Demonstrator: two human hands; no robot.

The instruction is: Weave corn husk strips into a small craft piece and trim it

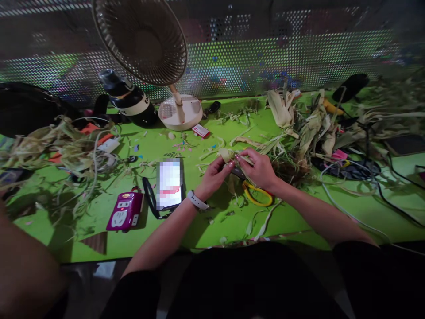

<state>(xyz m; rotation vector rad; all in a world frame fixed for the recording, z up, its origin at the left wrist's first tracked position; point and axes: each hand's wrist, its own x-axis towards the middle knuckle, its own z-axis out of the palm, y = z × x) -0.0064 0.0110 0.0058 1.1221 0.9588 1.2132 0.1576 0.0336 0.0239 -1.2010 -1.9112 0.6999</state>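
Both my hands meet over the green table around a pale strip of corn husk (226,154). My left hand (215,174), with a white band on its wrist, pinches the husk between thumb and fingers. From the right, my right hand (260,167) closes on the same husk, its fingertips close to my left thumb. Exactly how the strip is folded between the fingers is too small to tell. Beneath my hands lie scissors with yellow handles (258,195), their blades partly hidden. Loose husk strips (264,225) are scattered near them.
A lit phone (170,184) and a purple power socket (125,212) lie to the left. Behind stand a fan (181,116) and a dark bottle (133,104). Heaped corn husks (314,126) and cables (345,206) occupy the right. Another person's arm (25,261) shows at far left.
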